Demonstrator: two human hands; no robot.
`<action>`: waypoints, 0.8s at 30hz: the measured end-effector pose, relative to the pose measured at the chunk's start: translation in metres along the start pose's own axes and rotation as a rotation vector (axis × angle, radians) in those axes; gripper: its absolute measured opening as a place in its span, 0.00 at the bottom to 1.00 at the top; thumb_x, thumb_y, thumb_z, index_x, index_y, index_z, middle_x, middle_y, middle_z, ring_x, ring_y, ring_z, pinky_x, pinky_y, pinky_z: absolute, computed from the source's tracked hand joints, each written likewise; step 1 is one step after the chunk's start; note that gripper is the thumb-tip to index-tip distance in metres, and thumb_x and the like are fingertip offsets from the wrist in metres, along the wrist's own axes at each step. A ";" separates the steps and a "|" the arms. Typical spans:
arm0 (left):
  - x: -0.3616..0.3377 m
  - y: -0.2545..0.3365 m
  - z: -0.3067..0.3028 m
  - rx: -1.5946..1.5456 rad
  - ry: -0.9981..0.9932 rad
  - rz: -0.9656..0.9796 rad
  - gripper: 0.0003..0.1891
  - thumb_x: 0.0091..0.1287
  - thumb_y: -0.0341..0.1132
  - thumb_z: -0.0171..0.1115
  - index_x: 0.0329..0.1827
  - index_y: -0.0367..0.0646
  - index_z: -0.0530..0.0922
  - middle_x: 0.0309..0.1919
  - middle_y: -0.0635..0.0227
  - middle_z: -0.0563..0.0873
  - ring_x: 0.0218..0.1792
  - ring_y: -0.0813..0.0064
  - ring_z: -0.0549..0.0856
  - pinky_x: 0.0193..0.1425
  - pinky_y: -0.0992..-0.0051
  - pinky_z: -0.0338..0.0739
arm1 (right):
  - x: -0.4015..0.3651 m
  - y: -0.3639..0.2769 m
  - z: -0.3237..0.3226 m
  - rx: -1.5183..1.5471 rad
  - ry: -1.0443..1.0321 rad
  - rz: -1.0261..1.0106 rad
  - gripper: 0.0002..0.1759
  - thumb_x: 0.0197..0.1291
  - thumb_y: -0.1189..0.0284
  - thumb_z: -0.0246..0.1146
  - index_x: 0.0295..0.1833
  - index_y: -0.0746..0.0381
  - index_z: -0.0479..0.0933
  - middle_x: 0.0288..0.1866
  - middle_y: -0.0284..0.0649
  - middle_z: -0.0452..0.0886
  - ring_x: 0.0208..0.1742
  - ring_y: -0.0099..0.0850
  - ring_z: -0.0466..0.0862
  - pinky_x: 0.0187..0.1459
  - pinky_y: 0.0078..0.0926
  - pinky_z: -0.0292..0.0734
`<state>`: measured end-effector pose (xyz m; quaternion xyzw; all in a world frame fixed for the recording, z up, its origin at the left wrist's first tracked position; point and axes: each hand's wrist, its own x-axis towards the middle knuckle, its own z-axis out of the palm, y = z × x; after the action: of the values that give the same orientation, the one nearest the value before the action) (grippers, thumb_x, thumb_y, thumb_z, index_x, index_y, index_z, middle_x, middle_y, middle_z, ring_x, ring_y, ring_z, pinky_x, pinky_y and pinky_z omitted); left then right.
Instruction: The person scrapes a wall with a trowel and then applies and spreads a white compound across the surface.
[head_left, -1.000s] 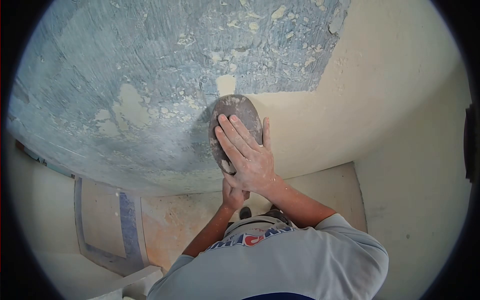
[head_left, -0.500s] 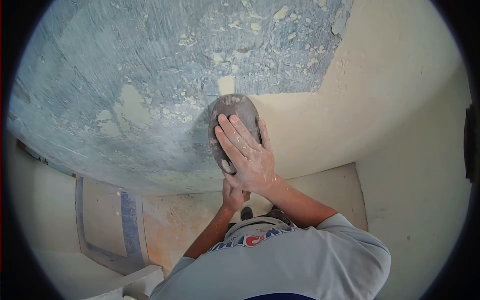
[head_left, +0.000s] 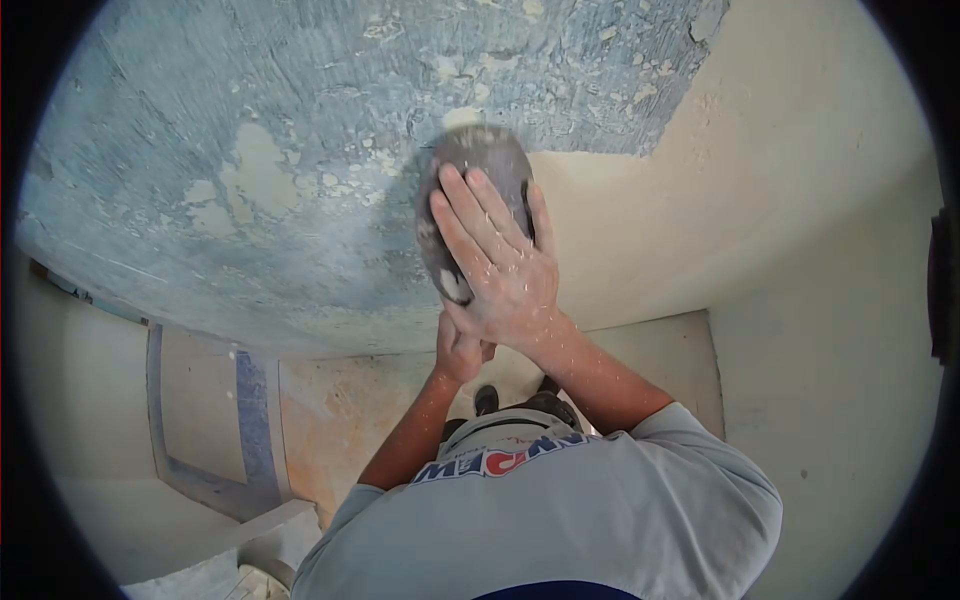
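Observation:
A dark oval pad (head_left: 480, 150) lies against the wall, where rough blue-grey, patchy plaster (head_left: 330, 110) meets a smooth cream surface (head_left: 620, 220). My right hand (head_left: 505, 270), speckled with white dust, presses flat on the pad's face, its fingers stretched upward and apart. Below it, my left hand (head_left: 460, 350) is raised near the pad's lower end with curled fingers. What it grips is hidden behind my right hand and wrist.
A pale wall (head_left: 800, 400) with a corner edge stands at the right. At the lower left are a blue-bordered panel (head_left: 205, 410) and a white ledge (head_left: 200, 575). My shoes (head_left: 487, 399) show on the floor below.
The pad and both my hands have moved up along the wall. My view has shifted slightly, and the pad's upper edge is now blurred.

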<state>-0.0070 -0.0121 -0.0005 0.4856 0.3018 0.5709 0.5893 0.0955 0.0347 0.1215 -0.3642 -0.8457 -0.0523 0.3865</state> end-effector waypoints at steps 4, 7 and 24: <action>0.017 0.019 0.002 0.044 0.029 0.122 0.38 0.75 0.52 0.45 0.80 0.43 0.42 0.76 0.61 0.55 0.76 0.66 0.59 0.75 0.65 0.60 | 0.005 -0.002 0.002 -0.040 0.033 -0.006 0.45 0.40 0.64 0.69 0.70 0.59 0.68 0.77 0.38 0.63 0.77 0.33 0.63 0.74 0.55 0.46; 0.015 0.013 -0.017 0.023 -0.031 -0.045 0.38 0.75 0.52 0.46 0.80 0.44 0.42 0.77 0.61 0.54 0.76 0.67 0.58 0.75 0.65 0.60 | 0.024 -0.001 -0.011 -0.026 0.061 -0.006 0.44 0.42 0.63 0.68 0.70 0.59 0.68 0.77 0.38 0.63 0.77 0.33 0.63 0.75 0.54 0.44; 0.003 -0.006 0.004 -0.014 0.250 0.127 0.33 0.71 0.51 0.51 0.72 0.38 0.61 0.49 0.66 0.80 0.27 0.88 0.78 0.24 0.86 0.68 | -0.020 -0.002 0.029 0.000 0.057 0.003 0.43 0.39 0.67 0.68 0.68 0.60 0.70 0.74 0.40 0.68 0.75 0.35 0.66 0.75 0.56 0.42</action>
<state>-0.0004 -0.0097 -0.0042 0.4248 0.3373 0.6652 0.5130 0.0852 0.0325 0.0877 -0.3638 -0.8338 -0.0623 0.4105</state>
